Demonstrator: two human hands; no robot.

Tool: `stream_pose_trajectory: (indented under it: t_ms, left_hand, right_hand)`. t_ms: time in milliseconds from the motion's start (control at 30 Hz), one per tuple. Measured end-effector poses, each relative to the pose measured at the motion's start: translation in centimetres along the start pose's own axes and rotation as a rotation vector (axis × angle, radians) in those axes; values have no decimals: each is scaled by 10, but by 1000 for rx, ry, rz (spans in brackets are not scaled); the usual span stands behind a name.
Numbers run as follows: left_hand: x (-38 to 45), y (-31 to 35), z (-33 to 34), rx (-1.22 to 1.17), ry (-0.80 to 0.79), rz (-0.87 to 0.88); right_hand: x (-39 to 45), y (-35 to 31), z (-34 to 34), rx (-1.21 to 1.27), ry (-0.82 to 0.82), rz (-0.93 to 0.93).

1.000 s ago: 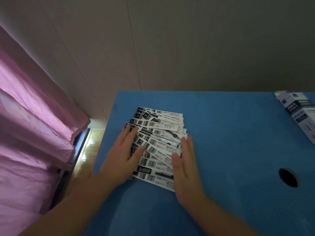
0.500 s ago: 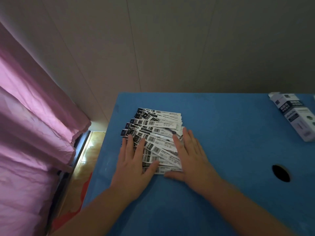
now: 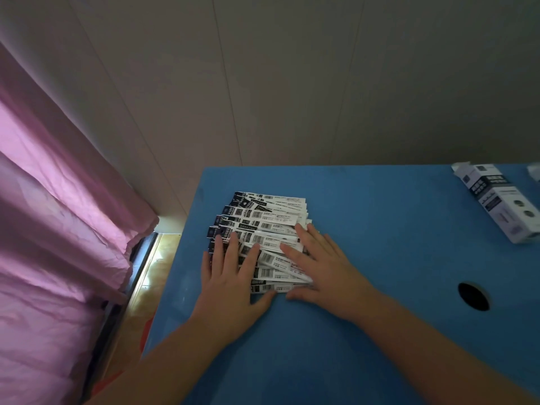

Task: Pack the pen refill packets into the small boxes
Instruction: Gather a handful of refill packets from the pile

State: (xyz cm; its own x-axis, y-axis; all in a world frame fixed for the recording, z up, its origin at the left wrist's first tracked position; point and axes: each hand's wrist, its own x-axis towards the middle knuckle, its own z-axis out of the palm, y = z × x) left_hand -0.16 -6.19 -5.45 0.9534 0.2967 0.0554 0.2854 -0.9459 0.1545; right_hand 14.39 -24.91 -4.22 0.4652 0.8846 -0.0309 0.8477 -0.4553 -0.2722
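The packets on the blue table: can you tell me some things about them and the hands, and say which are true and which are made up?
1. Both hands lie flat on the refill packets. True: the left hand and the right hand press on the pile.
2. The packets are stacked neatly in one straight pile. False: they are fanned out and overlapping.
3. A small box lies at the table's far right. True.
4. The right hand is holding the box. False: the box lies apart from both hands.
5. The blue table has a round hole. True.
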Motion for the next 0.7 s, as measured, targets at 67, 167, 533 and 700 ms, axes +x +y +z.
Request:
stream_pose_trajectory:
  t_ms: [67, 167, 533, 700]
  left_hand:
    - [2, -1, -6, 79, 39, 75]
    - [15, -5, -18, 147, 10, 249]
    - [65, 15, -42, 448, -246, 372]
    - [63, 23, -38, 405, -225, 293]
  right_hand:
    - [-7, 2, -4, 15, 23, 18]
    - [-21, 6, -13, 31, 38, 93]
    - [-61, 7, -39, -112, 25, 298]
    - [-78, 1, -42, -127, -41, 354]
